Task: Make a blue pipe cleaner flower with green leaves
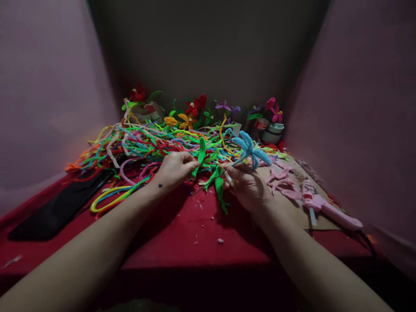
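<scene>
My left hand (177,169) is closed, thumb and finger pinching a green pipe-cleaner leaf (202,151) that points upward. On the right, the fingers of my right hand (250,188) are wrapped round the stem of a light blue pipe-cleaner flower (248,149), whose petals show above the knuckles. A thin dark wire (208,185) slants down to the left from these fingers. More green leaves (220,190) hang by my right fingertips; whether they are fixed to the stem I cannot tell. The two hands are a short way apart above the red cloth (195,242).
A tangled heap of coloured pipe cleaners (152,141) lies behind my hands. Finished flowers (191,110) stand at the back, beside a small jar (273,133). On the right, a pink glue gun (328,208) and pink petals (284,182) rest on a board. A black flat object (61,206) lies left.
</scene>
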